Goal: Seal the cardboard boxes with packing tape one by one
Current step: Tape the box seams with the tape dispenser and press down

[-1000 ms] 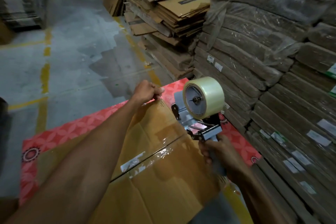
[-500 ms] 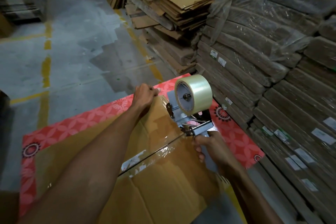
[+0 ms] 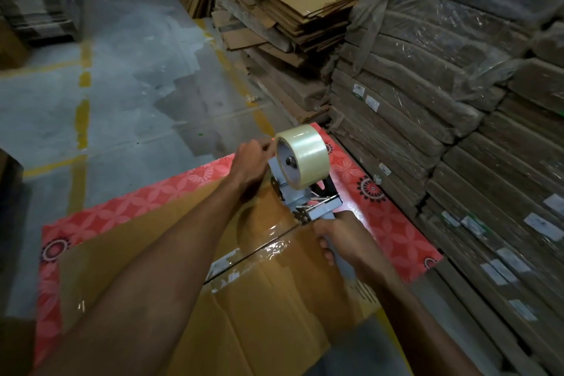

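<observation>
Two bare hands work over one flat brown cardboard box (image 3: pixel 274 299) in the head view, the box covering most of a tabletop (image 3: pixel 396 223) with a red flowered cover and reaching almost to its far edge. The left hand (image 3: pixel 250 162) lies at the box's far edge, fingers curled down over the cardboard and gripping it, just beside the tape roll (image 3: pixel 305 156). The right hand (image 3: pixel 338 238) is wrapped tight round the grey handle of the tape dispenser (image 3: pixel 308 204), whose mouth touches the box top at the far end of the centre seam, toward the tabletop's right edge. A glossy strip of clear tape (image 3: pixel 274 246) runs along that seam from the dispenser back toward the left forearm. Past the tabletop's right edge stand plastic-wrapped bundles (image 3: pixel 457 101) of flat cartons, with looser flattened boxes (image 3: pixel 305 9) piled behind. Grey floor (image 3: pixel 137 85) with yellow lines lies beyond the far edge.
</observation>
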### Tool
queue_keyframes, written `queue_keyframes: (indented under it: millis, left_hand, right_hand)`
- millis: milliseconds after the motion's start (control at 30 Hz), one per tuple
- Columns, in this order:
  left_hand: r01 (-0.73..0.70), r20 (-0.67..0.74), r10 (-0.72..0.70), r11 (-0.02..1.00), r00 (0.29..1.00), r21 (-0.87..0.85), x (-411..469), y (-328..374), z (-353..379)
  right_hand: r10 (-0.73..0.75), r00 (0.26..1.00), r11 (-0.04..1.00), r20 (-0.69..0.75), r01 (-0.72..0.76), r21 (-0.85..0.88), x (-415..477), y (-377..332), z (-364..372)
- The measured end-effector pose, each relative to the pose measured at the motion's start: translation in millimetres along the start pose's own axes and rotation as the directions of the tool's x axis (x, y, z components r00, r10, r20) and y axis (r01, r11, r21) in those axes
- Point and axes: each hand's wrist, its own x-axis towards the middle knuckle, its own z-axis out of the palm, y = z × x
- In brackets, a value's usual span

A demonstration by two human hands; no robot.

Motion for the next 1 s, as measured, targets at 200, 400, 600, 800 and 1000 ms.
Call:
queue_keyframes:
  millis: [200,400,600,800,1000]
  left_hand:
    - [0.088,0.27,-0.169,0.954,0.948,0.287,1,12,6]
    - [0.005,0.279,-0.147,0.892,0.949,0.452,4,12,9]
    - [0.076,0.08,-0.145,0.824,0.986,0.561,-5,26,21]
    - [0.185,-0.101,-0.158,0.901,0.982,0.392,-77,55,59]
    - [0.132,-0.012,-0.146,0.85,0.989,0.51,-63,34,60]
  right_hand:
    - [0.02,1.0,0.997,0.009,-0.019,-0.079,7,-12,-6]
    - [0.007,1.0,0.987,-0.009,-0.008,-0.163,-5,-2,-24]
    - [0.058,0.998,0.957,0.017,-0.05,-0.286,-51,55,-59]
    - [-0.002,1.0,0.994,-0.007,0.002,-0.112,-69,54,-52]
    - [-0.038,0.998,0.994,-0.042,0.033,-0.107,-52,46,-48]
